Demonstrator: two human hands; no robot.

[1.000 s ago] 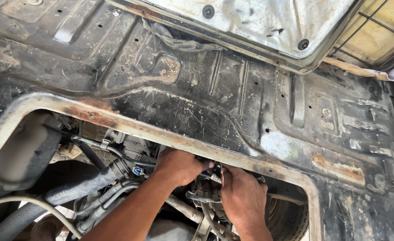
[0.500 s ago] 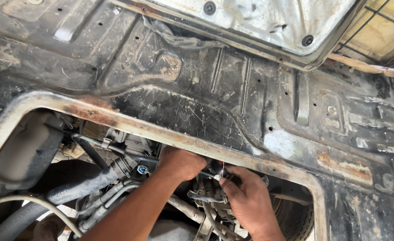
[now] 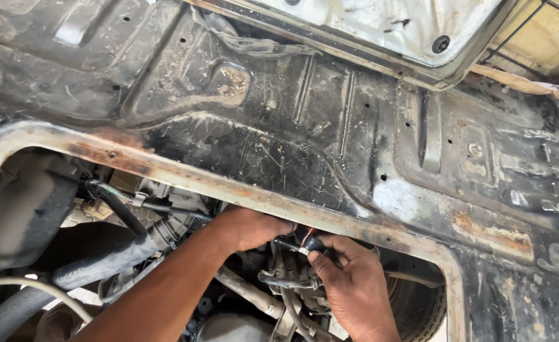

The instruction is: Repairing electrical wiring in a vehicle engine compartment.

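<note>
Both hands are reaching into the opening in the rusty floor pan (image 3: 330, 158), down among the engine parts. The right hand (image 3: 355, 285) is pinching a small black connector (image 3: 305, 244) between thumb and fingertips, just under the rusted rim (image 3: 229, 187) of the opening. The left hand (image 3: 251, 228) is lying right beside it, knuckles up and fingers curled under the rim, touching the connector's near end; whether it is gripping anything is hidden. A thick black hose (image 3: 102, 259) is running off to the left below the forearm. A grey panel (image 3: 381, 25) is sitting along the top edge.
</note>
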